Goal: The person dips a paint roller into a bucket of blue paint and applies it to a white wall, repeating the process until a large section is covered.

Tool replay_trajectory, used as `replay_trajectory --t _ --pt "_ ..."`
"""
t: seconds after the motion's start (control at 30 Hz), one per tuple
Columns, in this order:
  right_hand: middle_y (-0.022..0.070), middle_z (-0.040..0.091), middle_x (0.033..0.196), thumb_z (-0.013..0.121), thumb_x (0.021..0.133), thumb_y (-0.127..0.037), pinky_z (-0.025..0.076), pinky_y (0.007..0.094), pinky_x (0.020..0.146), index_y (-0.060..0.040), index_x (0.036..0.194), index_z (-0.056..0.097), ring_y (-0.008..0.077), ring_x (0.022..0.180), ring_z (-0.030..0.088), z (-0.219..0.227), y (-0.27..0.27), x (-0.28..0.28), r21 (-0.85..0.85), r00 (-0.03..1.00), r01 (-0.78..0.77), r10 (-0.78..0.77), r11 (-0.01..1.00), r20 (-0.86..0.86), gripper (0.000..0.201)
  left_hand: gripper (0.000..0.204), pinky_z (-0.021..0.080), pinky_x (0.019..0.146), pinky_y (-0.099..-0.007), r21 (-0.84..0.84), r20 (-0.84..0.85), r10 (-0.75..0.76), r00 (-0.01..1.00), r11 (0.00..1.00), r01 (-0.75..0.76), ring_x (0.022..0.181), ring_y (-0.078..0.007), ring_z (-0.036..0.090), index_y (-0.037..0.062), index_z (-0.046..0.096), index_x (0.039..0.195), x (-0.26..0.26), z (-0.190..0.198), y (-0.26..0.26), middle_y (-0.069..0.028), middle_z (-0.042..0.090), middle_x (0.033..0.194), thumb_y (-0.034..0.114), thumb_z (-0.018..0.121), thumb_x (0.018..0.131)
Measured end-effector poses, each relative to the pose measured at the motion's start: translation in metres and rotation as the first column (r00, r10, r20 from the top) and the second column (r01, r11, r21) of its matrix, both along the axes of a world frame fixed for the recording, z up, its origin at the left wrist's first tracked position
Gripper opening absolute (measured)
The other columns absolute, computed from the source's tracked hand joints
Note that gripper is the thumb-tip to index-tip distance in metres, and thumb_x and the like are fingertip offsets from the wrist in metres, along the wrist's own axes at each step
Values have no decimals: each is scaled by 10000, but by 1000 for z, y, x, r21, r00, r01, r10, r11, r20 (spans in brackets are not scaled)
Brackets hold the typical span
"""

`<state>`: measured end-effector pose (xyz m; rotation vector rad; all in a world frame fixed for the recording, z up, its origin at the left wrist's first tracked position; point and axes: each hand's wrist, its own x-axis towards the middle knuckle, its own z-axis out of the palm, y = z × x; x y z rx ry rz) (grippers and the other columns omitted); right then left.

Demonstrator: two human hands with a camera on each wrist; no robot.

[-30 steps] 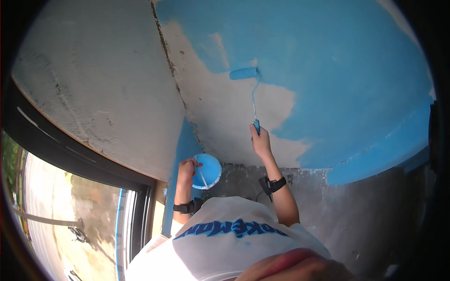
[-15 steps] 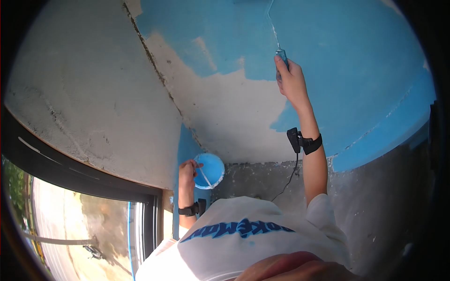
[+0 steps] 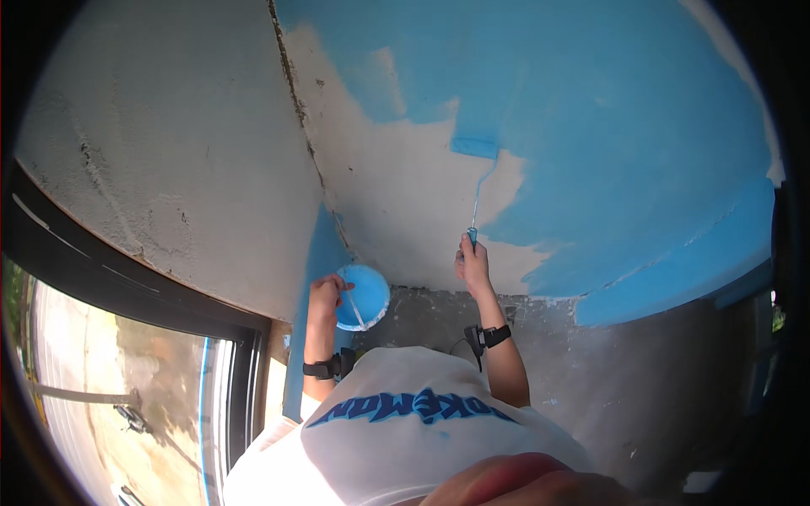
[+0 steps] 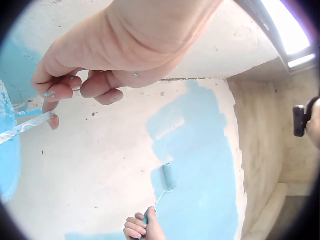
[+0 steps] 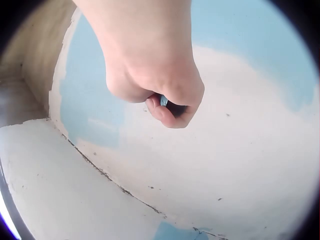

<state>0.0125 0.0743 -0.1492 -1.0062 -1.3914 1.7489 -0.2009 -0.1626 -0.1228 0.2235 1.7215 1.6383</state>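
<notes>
My right hand [image 3: 473,261] grips the blue handle of a paint roller [image 3: 475,148], its thumb along the handle. The roller's blue sleeve lies against the wall [image 3: 396,185], at the border between blue paint and bare white. In the right wrist view, the fingers of the right hand [image 5: 160,95] curl round the handle and hide most of it. My left hand [image 3: 326,295] holds a bucket [image 3: 363,297] of blue paint by its handle, low at the left. The left wrist view shows curled left fingers [image 4: 62,90] on the paint-smeared bucket handle [image 4: 27,125].
A grey unpainted wall [image 3: 186,152] meets the painted one at a cracked corner at left. Below it, a dark window frame [image 3: 152,291] opens onto a bright yard. Grey floor [image 3: 624,371] runs along the wall's foot, and a blue band lines its base.
The right hand first reached up with the roller, high on the wall, then drew it back down, slightly right of its earlier spot. More white near the corner is covered. The left hand stays at the bucket.
</notes>
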Motion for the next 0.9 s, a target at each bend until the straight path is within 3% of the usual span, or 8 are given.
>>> replay_trajectory --t 0.2,0.3,0.43,0.6,0.63,0.7,0.8,0.9 --pt "-36 357 582 502 991 -417 253 221 352 -111 785 418 60 401 317 44 -45 20 -267 994 -92 73 959 -81 378 286 286 495 -270 -13 -34 34 999 999 -34 837 -228 686 114 512 607 1 0 2 -20 451 590 26 352 828" --pt "-38 367 587 491 998 -405 252 214 350 -106 786 420 52 404 317 82 -52 12 -152 992 -121 124 981 14 374 233 296 500 -280 4 15 28 999 1000 -28 791 -188 669 98 554 655 -5 -13 0 -30 545 668 12 380 782" --pt "-37 387 589 480 1006 -386 253 215 352 -93 788 433 42 406 323 157 -25 -32 186 964 -262 266 947 3 369 263 278 487 -269 -23 -16 21 1000 1000 -21 835 -221 679 98 525 635 -1 -8 -2 -29 464 593 17 352 816" --pt "43 501 573 508 991 -337 364 344 455 -27 813 495 153 450 476 211 12 -95 486 976 -215 193 847 97 358 255 285 496 -274 -16 -12 19 1000 1000 -19 811 -200 672 104 532 627 -3 -8 -6 -35 516 631 11 359 790" --pt "43 501 573 508 991 -337 364 344 455 -27 813 495 153 450 476 209 12 -100 487 976 -218 198 846 94 358 249 291 505 -283 9 3 -8 1000 1000 8 794 -180 668 109 546 629 -5 -9 -8 -36 559 665 5 365 765" --pt "150 559 602 498 991 -319 392 409 496 3 846 519 285 486 542 197 16 -113 700 965 -103 -100 707 243 354 251 289 502 -273 6 -5 0 1000 1000 0 812 -194 671 102 536 635 -3 -10 -8 -39 539 644 19 363 796" --pt "224 583 652 481 994 -304 419 440 549 20 864 534 376 575 586 130 17 -117 728 967 8 -190 686 168 353 253 288 499 -264 -9 -18 9 1000 1000 -9 832 -204 675 97 526 644 -5 -10 -6 -41 524 628 34 362 827" --pt "161 519 620 475 996 -291 415 399 587 36 885 553 271 566 506 68 9 -105 615 947 20 -213 788 242 354 248 299 511 -279 -25 -1 21 1000 999 -21 813 -189 671 104 546 638 -5 -18 -10 -42 560 656 26 372 797"
